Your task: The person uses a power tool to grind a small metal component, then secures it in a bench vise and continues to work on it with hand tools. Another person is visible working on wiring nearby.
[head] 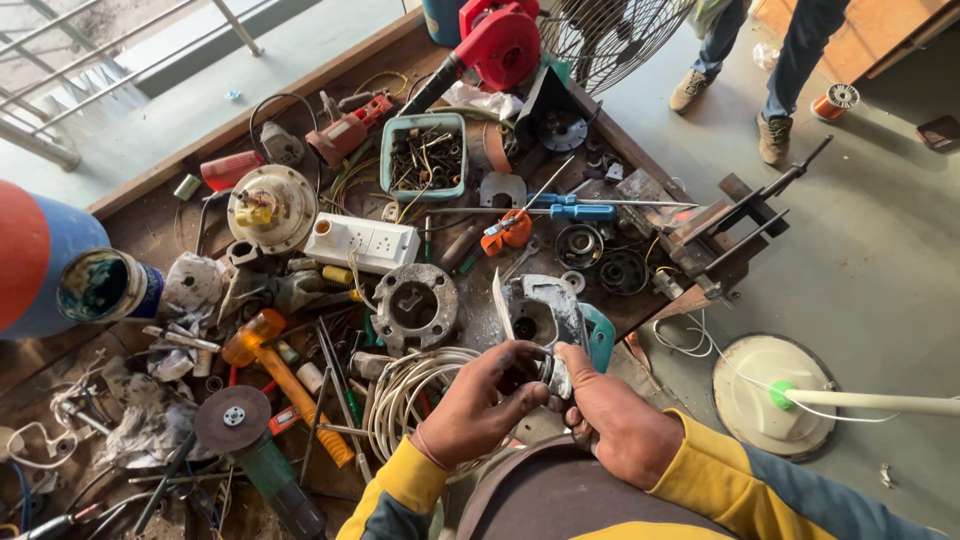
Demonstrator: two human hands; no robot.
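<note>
Nearest the camera, the left hand (480,400) and the right hand (612,420), in yellow sleeves, meet over the near edge of the desk (150,225), both closed around a small metal part (553,377), silvery and round, possibly a bearing or bush, though the fingers hide most of it. The left hand's fingers curl over it from above; the right hand pinches it from the side with thumb and fingertips. Just beyond the hands lies a grey and teal power-tool housing (550,318), opened up and touching nothing they hold. Beside it sit a round cast motor end plate (415,300) and a coil of white wire (415,390). Farther off are a white socket board (362,243), a teal tray of screws (428,155), a blue-handled screwdriver (580,211), a red blower (497,42), an angle grinder (250,440) and an orange-handled hammer (285,375). A bench vise (730,235) grips the desk's far corner, and another person's legs (775,70) stand on the floor beyond. The work looks to be at the stage of freeing or fitting the small part by hand; the next move would call for a firm twisting grip, steady against slipping.
</note>
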